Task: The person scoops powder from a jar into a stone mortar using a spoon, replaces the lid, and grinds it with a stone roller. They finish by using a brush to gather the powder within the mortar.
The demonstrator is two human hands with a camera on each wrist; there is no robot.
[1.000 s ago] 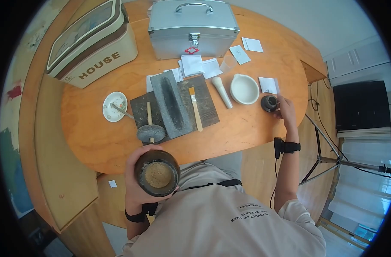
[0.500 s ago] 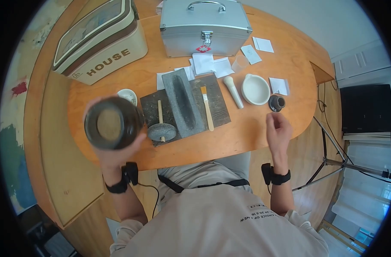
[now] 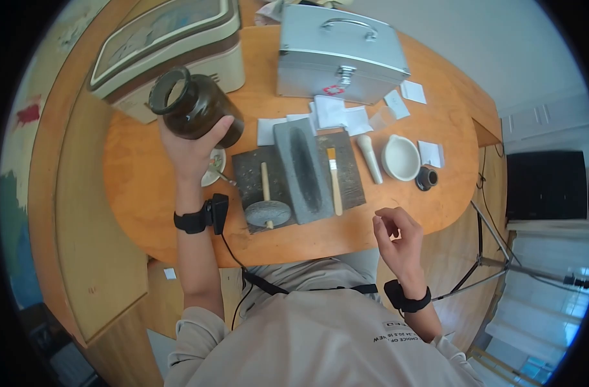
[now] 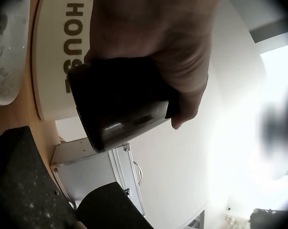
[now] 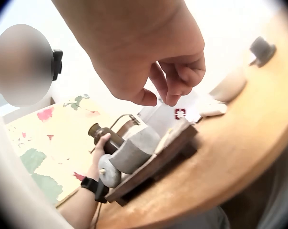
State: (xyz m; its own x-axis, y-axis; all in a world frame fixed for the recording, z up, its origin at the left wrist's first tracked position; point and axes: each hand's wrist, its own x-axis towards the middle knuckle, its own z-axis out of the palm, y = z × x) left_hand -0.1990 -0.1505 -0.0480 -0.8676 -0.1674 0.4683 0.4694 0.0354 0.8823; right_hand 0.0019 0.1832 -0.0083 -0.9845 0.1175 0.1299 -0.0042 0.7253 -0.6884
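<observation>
In the head view my left hand (image 3: 190, 151) grips a dark brown glass jar (image 3: 207, 109) by its body, thumb along the side. The jar is raised over the table's left side, tilted, its uncovered wide mouth towards the upper left. My right hand (image 3: 399, 242) hovers by the front edge, fingers loosely curled around nothing. Beyond it a dark stopper (image 3: 426, 178) sits beside a white mortar (image 3: 401, 158); a white pestle (image 3: 370, 159) lies left of the mortar. In the left wrist view the jar (image 4: 125, 105) appears as a dark shape under the hand.
A stone trough (image 3: 302, 171), a grinding wheel (image 3: 267, 213) with a wooden axle and a brush (image 3: 333, 184) rest on a dark board (image 3: 353, 177). Behind are a silver case (image 3: 339, 58), papers (image 3: 330, 111) and a cream box (image 3: 220, 68). A small dish (image 3: 208, 178) is partly hidden.
My left hand has carried the jar from near my body to the table's far left and tilted it. My right hand has left the stopper and drawn back towards me.
</observation>
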